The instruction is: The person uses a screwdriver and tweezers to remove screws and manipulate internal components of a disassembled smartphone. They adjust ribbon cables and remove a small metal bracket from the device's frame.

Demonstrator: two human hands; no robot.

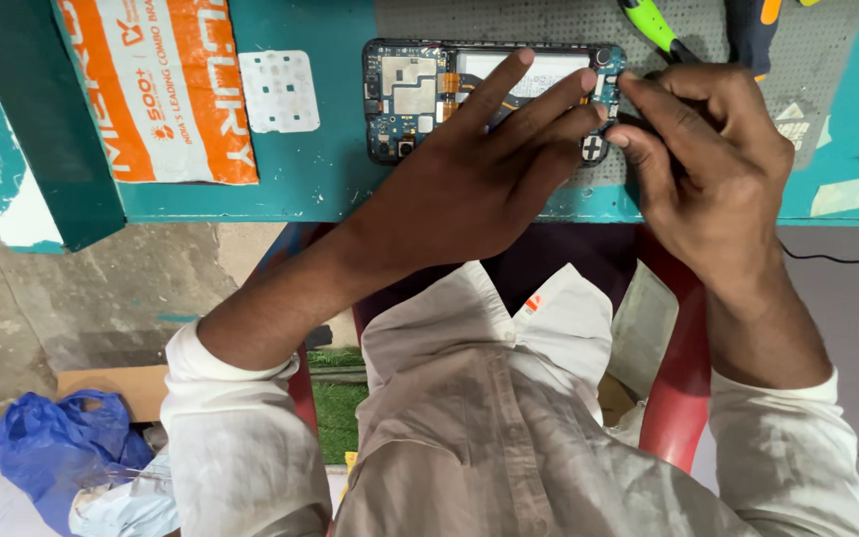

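Opened phone [420, 94] — back cover off, circuit boards bare, flat on teal bench [320, 179]. Left hand [479, 174] spread upon it; right hand [708, 169] pinched at its right end — contents unseen. Reassembly remains.

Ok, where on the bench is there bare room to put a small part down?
Bare teal bench lies between the white pad and the opened phone, and below the pad along the front edge. Some grey mat is free above the phone. It is crowded at the phone's right end, where the left hand and right hand meet.
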